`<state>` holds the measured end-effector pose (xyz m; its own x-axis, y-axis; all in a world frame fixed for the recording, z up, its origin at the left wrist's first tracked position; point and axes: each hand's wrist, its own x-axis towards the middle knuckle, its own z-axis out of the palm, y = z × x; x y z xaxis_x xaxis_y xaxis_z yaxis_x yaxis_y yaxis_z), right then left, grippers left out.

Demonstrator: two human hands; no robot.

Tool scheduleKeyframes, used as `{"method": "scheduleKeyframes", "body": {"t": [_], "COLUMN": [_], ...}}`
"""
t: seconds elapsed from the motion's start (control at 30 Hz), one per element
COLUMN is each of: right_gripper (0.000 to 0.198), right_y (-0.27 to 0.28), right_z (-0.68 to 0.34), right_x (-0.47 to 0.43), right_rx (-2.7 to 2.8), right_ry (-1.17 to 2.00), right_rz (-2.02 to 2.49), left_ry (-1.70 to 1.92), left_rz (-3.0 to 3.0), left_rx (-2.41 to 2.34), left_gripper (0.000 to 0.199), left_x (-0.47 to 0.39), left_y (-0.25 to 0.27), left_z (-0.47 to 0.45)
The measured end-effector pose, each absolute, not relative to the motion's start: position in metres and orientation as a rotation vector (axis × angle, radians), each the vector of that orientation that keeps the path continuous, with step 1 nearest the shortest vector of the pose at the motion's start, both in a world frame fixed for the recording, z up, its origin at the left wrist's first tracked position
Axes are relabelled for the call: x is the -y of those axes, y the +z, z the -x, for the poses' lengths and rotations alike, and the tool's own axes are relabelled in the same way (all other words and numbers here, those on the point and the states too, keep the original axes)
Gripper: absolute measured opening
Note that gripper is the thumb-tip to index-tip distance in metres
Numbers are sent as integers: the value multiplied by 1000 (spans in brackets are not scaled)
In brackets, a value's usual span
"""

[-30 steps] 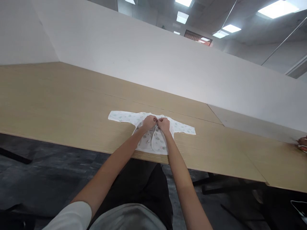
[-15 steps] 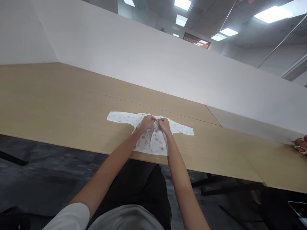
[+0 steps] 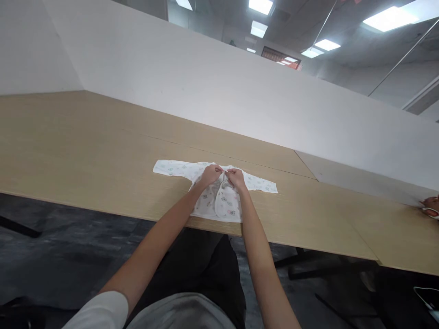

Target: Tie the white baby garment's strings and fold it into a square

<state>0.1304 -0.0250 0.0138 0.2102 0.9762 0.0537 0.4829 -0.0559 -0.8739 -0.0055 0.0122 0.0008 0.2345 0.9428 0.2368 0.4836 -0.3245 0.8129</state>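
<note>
I am in an office, at a long wooden desk (image 3: 85,151) made of light panels joined edge to edge. A plain white partition (image 3: 206,87) runs along its far side. Above it I see a ceiling with recessed light panels (image 3: 391,18) and glass walls (image 3: 394,68) with thin frames. Below the desk edge lies dark grey carpet (image 3: 68,246).

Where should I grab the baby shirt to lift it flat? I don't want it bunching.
Probably the two shoulders of the shirt, from the near table edge: it lies spread flat, sleeves out sideways. Left hand and right hand already pinch the neckline.
</note>
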Motion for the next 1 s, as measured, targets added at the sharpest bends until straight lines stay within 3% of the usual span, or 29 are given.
{"method": "scheduleKeyframes", "body": {"t": [0.17,0.47,0.8,1.0], "right_gripper": [15,18,15,12], "right_y": [16,15,11,4], "right_z": [-132,-121,-118,-119], "right_x": [25,28,28,22], "right_rx": [1039,1229,1527,1554], "right_ry": [864,989,538,441], "right_rz": [1596,1582,1776,1769], "left_ry": [996,997,974,974], "left_rz": [-1850,-1836,-1964,-1978], "left_rx": [-1305,-1268,-1302,-1317], "left_gripper": [20,25,23,23], "left_x": [-13,-12,-8,-10], "left_y": [0,1,3,0], "left_z": [5,8,9,7]}}
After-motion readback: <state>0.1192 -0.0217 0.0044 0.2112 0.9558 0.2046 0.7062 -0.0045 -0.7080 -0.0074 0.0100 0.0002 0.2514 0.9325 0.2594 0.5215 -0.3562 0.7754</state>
